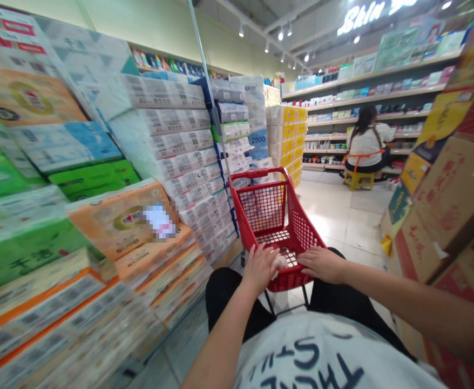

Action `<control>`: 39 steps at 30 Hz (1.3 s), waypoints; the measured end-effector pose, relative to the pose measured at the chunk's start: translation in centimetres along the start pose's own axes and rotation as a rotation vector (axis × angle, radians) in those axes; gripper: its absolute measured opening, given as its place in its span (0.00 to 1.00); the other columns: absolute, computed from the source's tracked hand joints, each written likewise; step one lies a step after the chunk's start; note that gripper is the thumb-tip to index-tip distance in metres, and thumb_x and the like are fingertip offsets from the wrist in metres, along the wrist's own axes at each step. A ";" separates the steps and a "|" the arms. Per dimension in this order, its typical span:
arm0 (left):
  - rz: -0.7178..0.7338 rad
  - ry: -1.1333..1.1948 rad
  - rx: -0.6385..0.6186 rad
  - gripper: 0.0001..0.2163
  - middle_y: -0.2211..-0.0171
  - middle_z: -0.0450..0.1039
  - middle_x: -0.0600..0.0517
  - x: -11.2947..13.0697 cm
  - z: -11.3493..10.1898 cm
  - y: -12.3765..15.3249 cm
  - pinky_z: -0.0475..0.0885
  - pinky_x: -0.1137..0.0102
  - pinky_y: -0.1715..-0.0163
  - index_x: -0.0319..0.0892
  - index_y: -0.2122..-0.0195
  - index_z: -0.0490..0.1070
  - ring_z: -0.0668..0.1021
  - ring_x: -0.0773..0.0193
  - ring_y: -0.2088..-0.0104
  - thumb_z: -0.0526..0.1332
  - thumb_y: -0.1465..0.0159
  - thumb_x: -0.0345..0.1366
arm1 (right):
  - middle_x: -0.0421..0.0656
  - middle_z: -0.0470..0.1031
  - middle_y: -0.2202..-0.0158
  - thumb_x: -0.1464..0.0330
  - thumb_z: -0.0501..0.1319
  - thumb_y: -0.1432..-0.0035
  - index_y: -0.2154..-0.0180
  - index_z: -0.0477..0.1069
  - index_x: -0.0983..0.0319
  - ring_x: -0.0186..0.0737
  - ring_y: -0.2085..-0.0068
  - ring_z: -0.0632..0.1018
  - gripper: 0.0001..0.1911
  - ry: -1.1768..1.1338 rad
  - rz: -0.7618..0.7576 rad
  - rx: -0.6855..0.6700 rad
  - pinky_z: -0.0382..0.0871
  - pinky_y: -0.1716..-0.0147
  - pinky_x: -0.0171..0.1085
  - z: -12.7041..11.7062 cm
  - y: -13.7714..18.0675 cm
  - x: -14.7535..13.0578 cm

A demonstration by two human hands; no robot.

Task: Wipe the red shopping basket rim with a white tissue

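A small red shopping cart [243, 208] with a grid-walled basket stands right in front of my knees. My left hand [260, 266] lies over the basket's near left rim, fingers spread and pointing inward. By its fingertips is a small whitish crumpled thing [279, 263]; its kind is unclear, and I cannot tell whether the fingers touch it. On the near right rim rests my right hand [322, 264], fingers stretched out flat and thumb apart. A thin metal pole [204, 59] rises from the cart's left side.
Stacked tissue packs [184, 140] line the left side, with a lit phone-like screen [160, 220] on an orange pack [127, 216]. Cardboard boxes [443, 200] are piled on the right. Ahead, a person [364, 140] sits on a yellow stool [358, 180] facing shelves [330, 116].
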State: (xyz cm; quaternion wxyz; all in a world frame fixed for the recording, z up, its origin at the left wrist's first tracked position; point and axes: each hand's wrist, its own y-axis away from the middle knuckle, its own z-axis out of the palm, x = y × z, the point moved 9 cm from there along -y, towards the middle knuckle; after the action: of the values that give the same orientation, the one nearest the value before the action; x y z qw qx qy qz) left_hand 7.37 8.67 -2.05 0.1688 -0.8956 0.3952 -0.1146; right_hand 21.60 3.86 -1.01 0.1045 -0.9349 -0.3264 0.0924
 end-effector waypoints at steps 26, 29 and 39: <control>0.244 0.043 0.189 0.11 0.60 0.73 0.50 4.1 0.4 3.0 0.61 0.58 0.44 0.44 0.53 0.68 0.73 0.60 0.57 0.58 0.34 0.39 | 0.45 0.73 0.71 0.65 0.56 0.37 0.71 0.70 0.61 0.43 0.67 0.71 0.11 0.363 0.214 0.314 0.58 0.62 0.41 2.0 3.6 -0.6; 0.272 0.008 0.153 0.10 0.61 0.72 0.51 4.2 0.5 2.9 0.61 0.60 0.46 0.44 0.55 0.68 0.72 0.60 0.58 0.59 0.35 0.41 | 0.44 0.73 0.72 0.65 0.56 0.37 0.72 0.70 0.61 0.43 0.67 0.72 0.12 0.357 0.197 0.329 0.59 0.63 0.41 1.8 3.7 -0.8; 0.275 -0.077 0.073 0.11 0.62 0.71 0.52 5.7 1.5 1.3 0.60 0.61 0.46 0.44 0.56 0.68 0.69 0.59 0.58 0.60 0.36 0.42 | 0.44 0.73 0.71 0.66 0.57 0.38 0.71 0.69 0.62 0.43 0.66 0.71 0.10 0.321 0.230 0.349 0.58 0.62 0.39 1.4 4.5 0.8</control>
State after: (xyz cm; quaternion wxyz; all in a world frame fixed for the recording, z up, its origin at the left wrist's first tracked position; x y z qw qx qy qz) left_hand 10.77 3.94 -3.47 0.2305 -0.8300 0.5030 -0.0701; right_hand 24.50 1.08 -3.63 0.3035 -0.9363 -0.1765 0.0089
